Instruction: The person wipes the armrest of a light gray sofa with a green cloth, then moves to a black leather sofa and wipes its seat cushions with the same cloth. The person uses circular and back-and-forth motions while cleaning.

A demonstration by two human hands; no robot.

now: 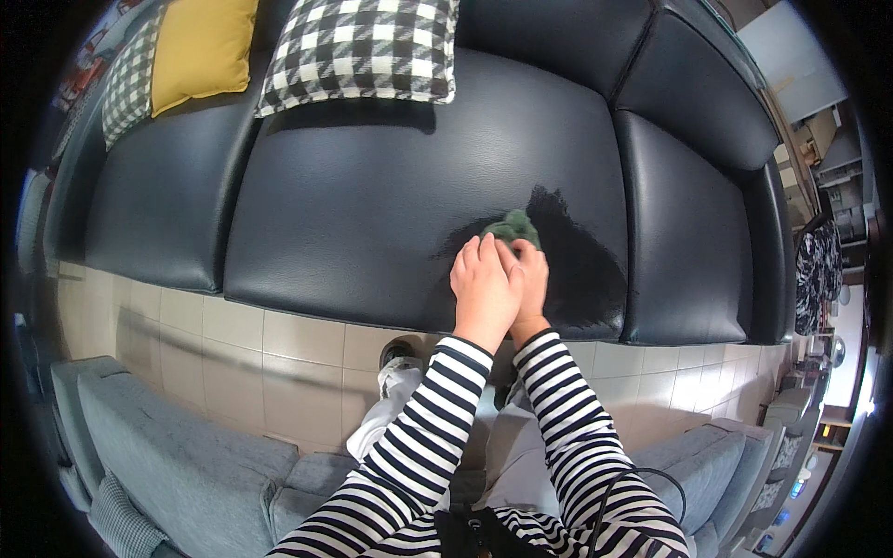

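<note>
A bunched green cloth [518, 224] lies against the black leather seat [363, 202] of a sofa, near its front right part. My right hand [533, 279] curls its fingers over the cloth. Close against it, my left hand [485, 282] bears on the cloth's near left side, its thumb overlapping the right hand. Both palms and much of the cloth are hidden. A dark, wet-looking patch [582, 272] spreads over the leather to the right of the cloth, and a smaller dark smear shows on its left.
Black-and-white checked cushions [363, 52] and a yellow cushion [206, 52] rest along the sofa's back. A seam divides off the right seat section [687, 230]. Behind me stands a grey fabric sofa [174, 446], across a strip of tiled floor [300, 356]. A black cable [645, 469] loops by my right sleeve.
</note>
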